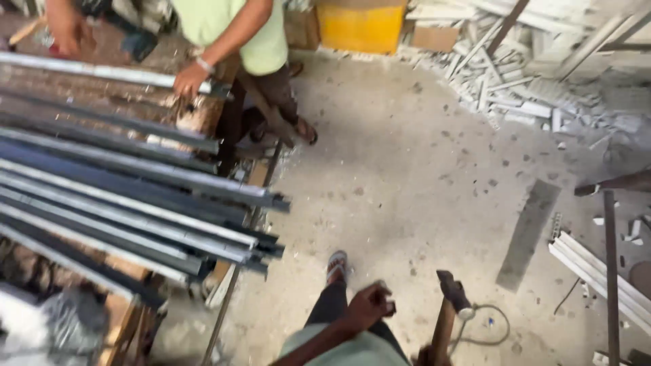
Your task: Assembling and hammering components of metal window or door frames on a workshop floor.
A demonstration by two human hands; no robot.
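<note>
Dusty concrete floor (407, 176) is being stood on. A wooden-handled hammer (447, 305) is being carried head-up at the right hand (426, 356), whose grip is cut off, so closure cannot be told. A small dark object (388, 306) is being pinched in the closed left hand (369, 306). Long grey metal profiles (135, 196) are lying stacked on the surface, steadied by a co-worker's hand (190, 80).

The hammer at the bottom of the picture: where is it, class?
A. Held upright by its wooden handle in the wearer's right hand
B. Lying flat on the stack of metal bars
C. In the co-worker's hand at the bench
A: the hammer stands head-up, its wooden handle gripped at the bottom edge by the right hand, well clear of the metal bars.
</note>
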